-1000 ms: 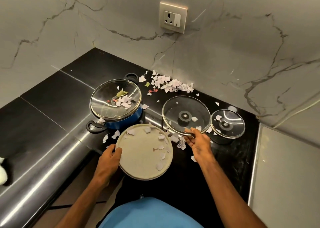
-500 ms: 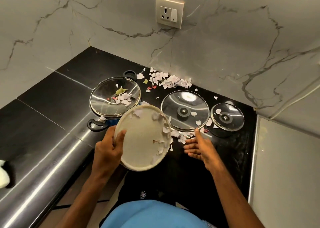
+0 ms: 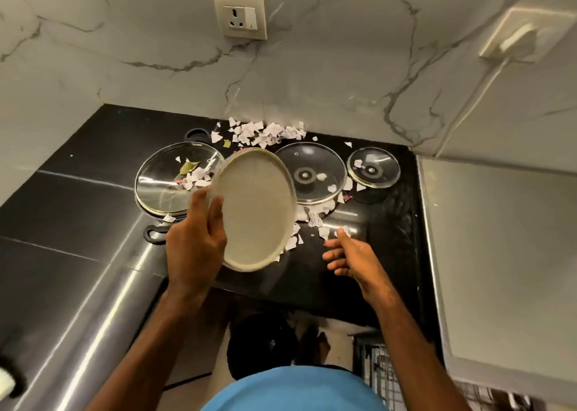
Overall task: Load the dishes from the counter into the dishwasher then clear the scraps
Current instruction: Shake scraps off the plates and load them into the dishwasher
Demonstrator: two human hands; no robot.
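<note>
— What colour is that plate point(image 3: 256, 207) of yours?
— Mine is plain cream, no pattern. The surface point(image 3: 93, 148) is glossy black, and the paper scraps point(image 3: 265, 134) are white.
— And the wall point(image 3: 312, 82)?
— White marble with thin grey veins. My shirt point(image 3: 290, 388) is bright blue, and the leaf point(image 3: 187, 167) is olive green.

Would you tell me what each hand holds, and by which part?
The left hand grips the tilted plate by its left rim; the right hand holds nothing.
</note>
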